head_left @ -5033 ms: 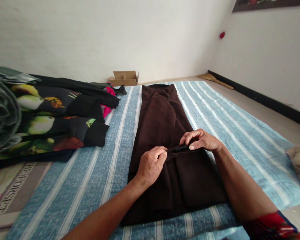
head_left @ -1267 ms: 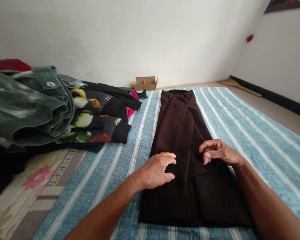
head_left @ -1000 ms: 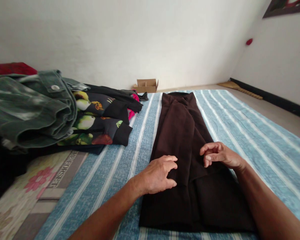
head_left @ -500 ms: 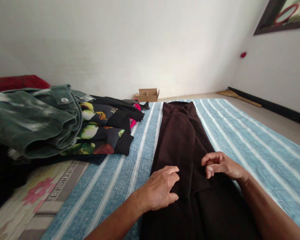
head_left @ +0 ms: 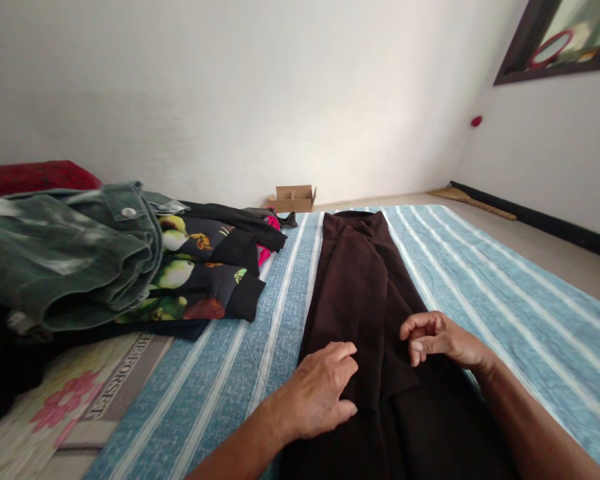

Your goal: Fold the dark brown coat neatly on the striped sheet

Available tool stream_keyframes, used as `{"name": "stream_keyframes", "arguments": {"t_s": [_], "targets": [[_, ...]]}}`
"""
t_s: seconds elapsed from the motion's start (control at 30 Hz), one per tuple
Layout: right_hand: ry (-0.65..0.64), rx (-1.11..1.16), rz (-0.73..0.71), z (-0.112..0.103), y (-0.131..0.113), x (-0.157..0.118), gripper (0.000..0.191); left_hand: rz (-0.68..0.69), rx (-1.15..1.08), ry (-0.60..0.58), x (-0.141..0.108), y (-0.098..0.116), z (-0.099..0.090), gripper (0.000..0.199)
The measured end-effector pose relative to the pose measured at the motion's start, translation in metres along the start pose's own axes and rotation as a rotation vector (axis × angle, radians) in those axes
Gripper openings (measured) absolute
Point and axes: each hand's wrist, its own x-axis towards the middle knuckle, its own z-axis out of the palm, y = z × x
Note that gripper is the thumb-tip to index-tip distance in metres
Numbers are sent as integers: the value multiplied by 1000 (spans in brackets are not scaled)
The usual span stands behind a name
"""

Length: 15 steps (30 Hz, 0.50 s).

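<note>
A dark brown long-sleeved garment (head_left: pixel 353 293) lies lengthwise on the blue striped bedsheet, its neck end at the far side. One sleeve is folded lengthwise over its front. My left hand (head_left: pixel 323 387) is over the garment's left part, palm down, thumb and fingers apart, holding nothing. Over the right edge, my right hand (head_left: pixel 443 340) has its fingers loosely bent with a gap to the thumb, and no cloth shows between them. Whether either hand presses on the fabric is hard to tell. The near end of the garment runs out of view between my forearms.
To the left is a pile of clothes, with a grey-green denim piece (head_left: pixel 80 247) and a dark fruit-print garment (head_left: pixel 200 287). The striped bedsheet (head_left: pixel 485 287) extends right. Behind it, an open cardboard box (head_left: pixel 294 199) stands by the white wall (head_left: pixel 260 87).
The view has tilted up a little, so the whole scene sits slightly lower. Both hands keep almost the same pose over the brown garment, which lies as before.
</note>
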Motion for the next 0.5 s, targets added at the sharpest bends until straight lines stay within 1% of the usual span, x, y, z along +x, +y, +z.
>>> {"name": "stream_keyframes", "arguments": {"t_s": [0.17, 0.37, 0.5], "targets": [[2, 16, 5, 1, -1, 1, 32, 1, 28, 14, -1, 2, 2, 37], [-6, 28, -1, 0, 0, 1, 30, -8, 90, 36, -2, 8, 9, 47], [-12, 15, -13, -1, 0, 2, 30, 7, 147, 46, -3, 13, 11, 46]]}}
